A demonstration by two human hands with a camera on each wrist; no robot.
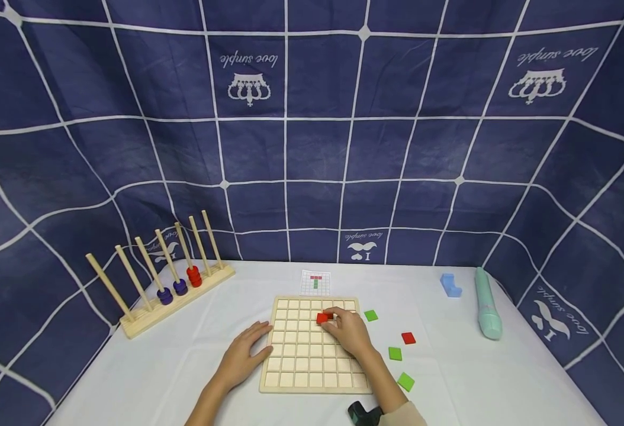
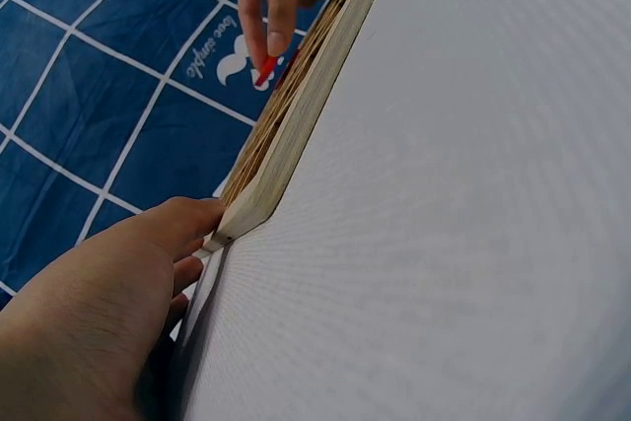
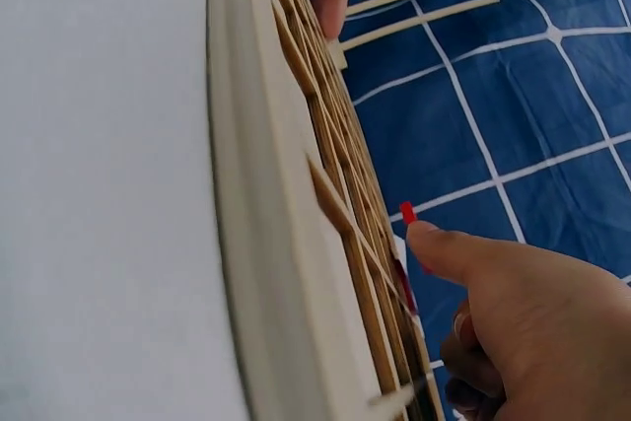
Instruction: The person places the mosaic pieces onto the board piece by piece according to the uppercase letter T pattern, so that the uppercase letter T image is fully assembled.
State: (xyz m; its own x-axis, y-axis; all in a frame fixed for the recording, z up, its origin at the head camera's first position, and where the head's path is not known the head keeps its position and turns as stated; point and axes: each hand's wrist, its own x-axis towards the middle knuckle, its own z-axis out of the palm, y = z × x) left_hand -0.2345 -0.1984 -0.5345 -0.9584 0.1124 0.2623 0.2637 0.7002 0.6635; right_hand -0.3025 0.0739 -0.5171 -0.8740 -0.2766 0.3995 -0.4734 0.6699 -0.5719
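Note:
A pale wooden grid board (image 1: 301,378) lies on the white table. My left hand (image 1: 244,354) rests against its left edge, fingers extended; in the left wrist view the thumb touches the frame near a corner. Over the upper part of the grid, my right hand (image 1: 350,332) pinches a red square tile (image 1: 321,318) between thumb and fingertips. That tile (image 3: 408,212) is held tilted above the board in the right wrist view. Another red tile (image 3: 404,285) sits in the grid just below it, partly hidden by the hand in the head view.
Behind the board lies a card (image 1: 315,290) printed with a red and green T. Right of the board are green tiles (image 1: 395,354) and a red tile (image 1: 408,338). A peg rack (image 1: 184,305) with rings stands left; a blue block (image 1: 450,286) and a mint-green cylindrical object (image 1: 486,305) lie right.

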